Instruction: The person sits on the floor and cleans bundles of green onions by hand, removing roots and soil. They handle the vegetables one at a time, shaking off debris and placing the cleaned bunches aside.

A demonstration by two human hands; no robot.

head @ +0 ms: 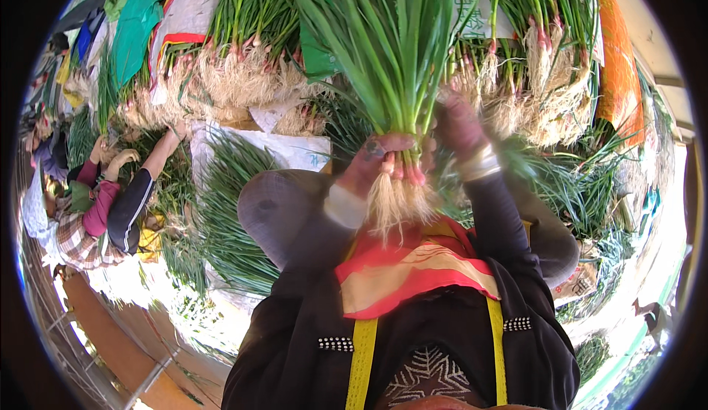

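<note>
My left hand (pixel 368 164) is closed around the lower stalks of a bunch of green onions (pixel 406 95), just above the pinkish bulbs. The bunch stands upright, its long leaves pointing away from me and its pale roots (pixel 395 202) hanging toward my lap. My right hand (pixel 462 119), blurred, is beside the stalks on the right with its fingers bent; whether it touches or holds any of them I cannot tell. Both hands look gloved, with pale cuffs at the wrists. A red and cream cloth (pixel 409 277) lies over my lap below the roots.
Rooted onion bunches (pixel 243 72) are piled ahead on the left, with more (pixel 553 83) on the right. Loose green leaves (pixel 232 205) lie by my left knee. An orange mesh sack (pixel 619 67) stands at far right. A co-worker (pixel 105 200) sits at left.
</note>
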